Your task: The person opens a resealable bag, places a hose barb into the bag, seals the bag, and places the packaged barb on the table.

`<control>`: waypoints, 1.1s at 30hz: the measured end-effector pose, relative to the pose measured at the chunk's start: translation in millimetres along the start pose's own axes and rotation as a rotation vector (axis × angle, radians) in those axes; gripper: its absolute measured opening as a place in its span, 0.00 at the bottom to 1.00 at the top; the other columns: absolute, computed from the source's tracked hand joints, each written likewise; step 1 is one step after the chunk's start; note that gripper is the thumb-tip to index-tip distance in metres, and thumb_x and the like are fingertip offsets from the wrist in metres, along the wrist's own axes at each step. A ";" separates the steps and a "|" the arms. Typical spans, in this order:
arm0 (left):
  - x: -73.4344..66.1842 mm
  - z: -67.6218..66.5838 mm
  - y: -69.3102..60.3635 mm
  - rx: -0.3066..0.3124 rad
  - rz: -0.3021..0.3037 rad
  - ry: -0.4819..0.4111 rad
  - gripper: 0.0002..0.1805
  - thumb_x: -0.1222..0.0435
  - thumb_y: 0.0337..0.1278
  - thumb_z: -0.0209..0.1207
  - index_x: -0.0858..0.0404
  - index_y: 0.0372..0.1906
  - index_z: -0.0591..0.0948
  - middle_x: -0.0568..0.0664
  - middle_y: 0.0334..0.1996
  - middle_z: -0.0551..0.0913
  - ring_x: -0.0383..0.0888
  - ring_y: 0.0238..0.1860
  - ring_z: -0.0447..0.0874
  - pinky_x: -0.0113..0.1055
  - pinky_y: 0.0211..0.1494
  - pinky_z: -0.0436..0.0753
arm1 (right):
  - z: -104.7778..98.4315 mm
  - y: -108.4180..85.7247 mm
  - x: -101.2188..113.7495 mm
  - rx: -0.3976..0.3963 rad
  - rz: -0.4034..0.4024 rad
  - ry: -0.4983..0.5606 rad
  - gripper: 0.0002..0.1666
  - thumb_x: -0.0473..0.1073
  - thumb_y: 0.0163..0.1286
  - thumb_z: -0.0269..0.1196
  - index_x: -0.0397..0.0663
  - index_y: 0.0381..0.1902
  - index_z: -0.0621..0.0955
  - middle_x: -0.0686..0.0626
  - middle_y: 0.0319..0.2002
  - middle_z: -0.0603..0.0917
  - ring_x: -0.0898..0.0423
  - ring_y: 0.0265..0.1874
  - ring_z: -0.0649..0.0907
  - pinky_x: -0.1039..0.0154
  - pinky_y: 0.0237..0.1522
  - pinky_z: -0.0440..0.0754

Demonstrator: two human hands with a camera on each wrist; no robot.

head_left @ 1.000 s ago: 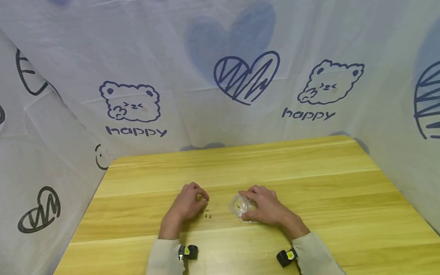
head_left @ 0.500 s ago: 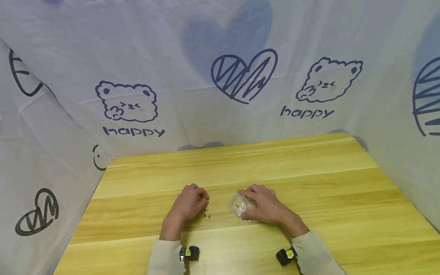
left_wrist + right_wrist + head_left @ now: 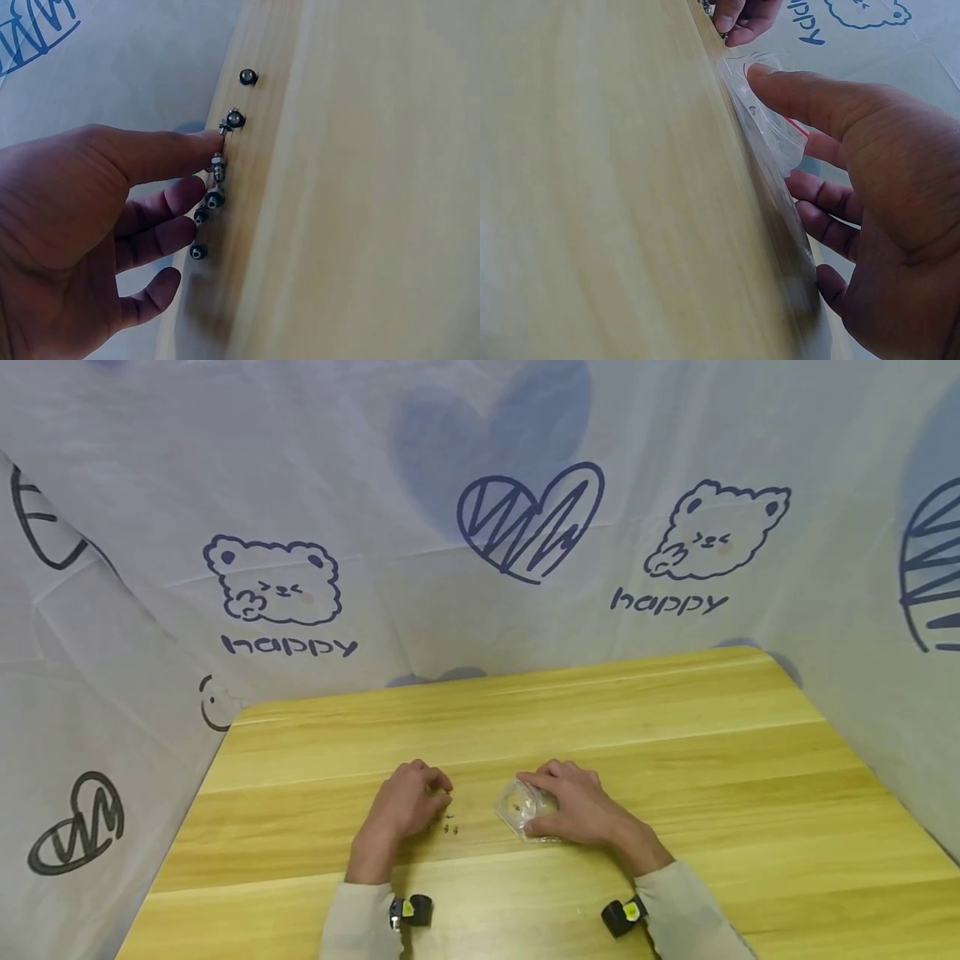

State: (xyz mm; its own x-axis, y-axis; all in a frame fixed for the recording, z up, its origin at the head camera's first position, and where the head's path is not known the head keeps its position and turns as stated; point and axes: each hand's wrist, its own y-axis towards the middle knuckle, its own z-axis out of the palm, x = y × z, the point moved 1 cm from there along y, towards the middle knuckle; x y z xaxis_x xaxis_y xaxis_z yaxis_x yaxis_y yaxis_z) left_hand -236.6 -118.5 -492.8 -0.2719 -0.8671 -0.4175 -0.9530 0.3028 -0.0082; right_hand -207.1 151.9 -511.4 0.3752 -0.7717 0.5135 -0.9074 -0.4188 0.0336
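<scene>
My left hand [image 3: 408, 802] is low over the wooden table, thumb and index fingertips close together at a small metal fastener [image 3: 223, 130]. Several more small metal fasteners [image 3: 215, 197] with dark round parts stand or lie beside and below those fingers; some are partly hidden. In the head view they are tiny dark specks [image 3: 455, 830]. My right hand [image 3: 581, 806] holds a clear zip bag [image 3: 516, 806] by its side, thumb at the near edge and fingers at the far one. The bag [image 3: 757, 112] has a red zip line, and one small piece shows in it.
The light wooden table [image 3: 675, 735] spreads around both hands. White cloth [image 3: 420, 610] with blue hearts and bears hangs behind and at the sides. A black wrist camera [image 3: 624, 917] is strapped to each forearm. One loose fastener [image 3: 248, 76] lies apart from the others.
My left fingertips dip toward the loose fasteners, then lift slightly with a dark speck showing at them. The right hand keeps holding the bag in place. The head view shifts slightly.
</scene>
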 end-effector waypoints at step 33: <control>0.8 3.2 -0.7 -0.062 -0.046 0.049 0.06 0.58 0.60 0.63 0.50 0.28 0.84 0.49 0.44 0.80 0.53 0.51 0.75 0.61 0.53 0.70 | -0.5 -0.4 -0.4 0.007 0.005 0.012 0.43 0.62 0.52 0.72 0.62 0.66 0.74 0.56 0.51 0.77 0.56 0.51 0.73 0.52 0.51 0.62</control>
State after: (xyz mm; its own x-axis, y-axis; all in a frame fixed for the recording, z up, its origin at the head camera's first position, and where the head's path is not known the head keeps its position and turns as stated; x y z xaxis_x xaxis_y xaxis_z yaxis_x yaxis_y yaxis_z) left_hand -235.7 -118.2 -496.0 -0.2325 -0.8982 -0.3731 -0.9707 0.2385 0.0305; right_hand -206.9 152.6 -511.2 0.3682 -0.7680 0.5241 -0.9080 -0.4182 0.0250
